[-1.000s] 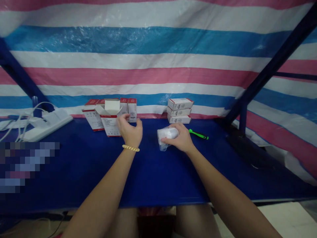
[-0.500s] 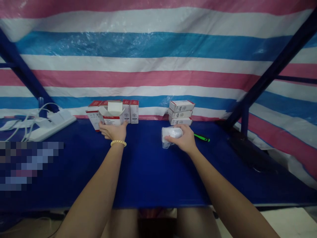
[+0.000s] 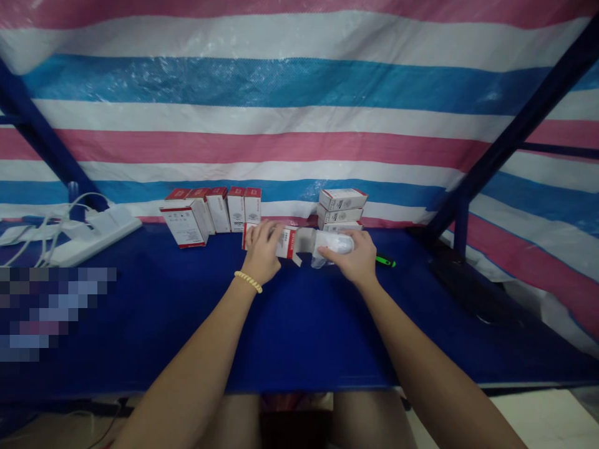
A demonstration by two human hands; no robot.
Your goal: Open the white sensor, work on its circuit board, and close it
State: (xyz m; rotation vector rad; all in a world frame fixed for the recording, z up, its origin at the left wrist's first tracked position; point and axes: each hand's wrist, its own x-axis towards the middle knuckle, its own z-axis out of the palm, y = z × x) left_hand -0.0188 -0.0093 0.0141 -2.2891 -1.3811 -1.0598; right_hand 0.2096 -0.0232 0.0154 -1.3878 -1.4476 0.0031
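Note:
My left hand (image 3: 263, 249), with a yellow twisted band at the wrist, is closed over a red-and-white cardboard box (image 3: 286, 242). That box lies on its side with its flaps open toward the right. In my right hand (image 3: 358, 254) is a white rounded device in a clear plastic bag (image 3: 333, 243), gripped between thumb and fingers. The bagged device is right at the box's open end, close to the flap; whether any of it is inside I cannot tell. A green-handled tool (image 3: 386, 261) lies just right of my right hand, partly hidden by it.
Several red-and-white boxes (image 3: 219, 211) stand in a row at the back left, one leaning box (image 3: 184, 226) in front. Stacked boxes (image 3: 343, 199) are behind my right hand. A white power strip (image 3: 96, 240) with cables lies left on the blue table (image 3: 304, 337). Striped sheeting hangs behind.
My left hand has brought the open box from the row rightward and tipped it onto its side. My right hand, holding the bagged device, has shifted slightly right and up.

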